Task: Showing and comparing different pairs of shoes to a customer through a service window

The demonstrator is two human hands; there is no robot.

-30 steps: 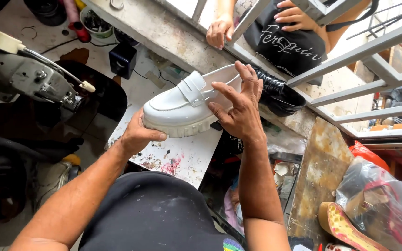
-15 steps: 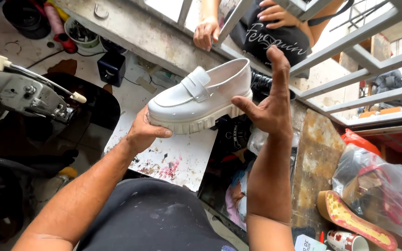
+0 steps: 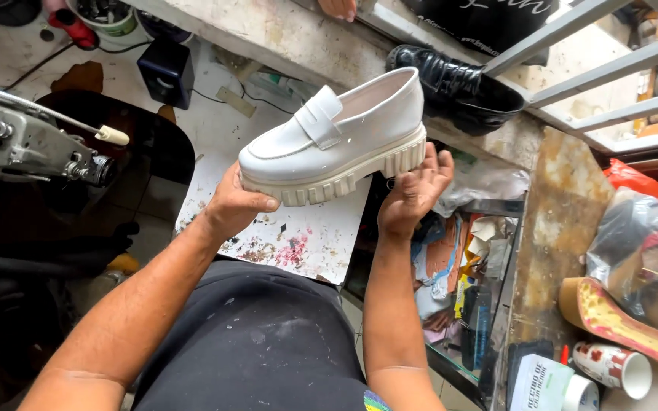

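Note:
A white chunky-soled loafer (image 3: 336,133) is held up in front of me, toe pointing left. My left hand (image 3: 231,207) grips it under the toe end of the sole. At the heel, my right hand (image 3: 414,192) has its palm and fingers against the sole, supporting it. A glossy black shoe (image 3: 458,87) lies on the concrete ledge (image 3: 291,38) just behind the white one.
A sewing machine (image 3: 24,148) stands at the left. A paint-stained white board (image 3: 298,236) lies below the shoe. Another person's hand (image 3: 338,7) rests on the ledge behind metal bars (image 3: 595,57). Bags, a shoe sole (image 3: 618,320) and cans crowd the right.
The white loafer has been lifted off the ledge and brought closer. My right hand moved from open beside the heel to cupping its sole. The view has tilted down.

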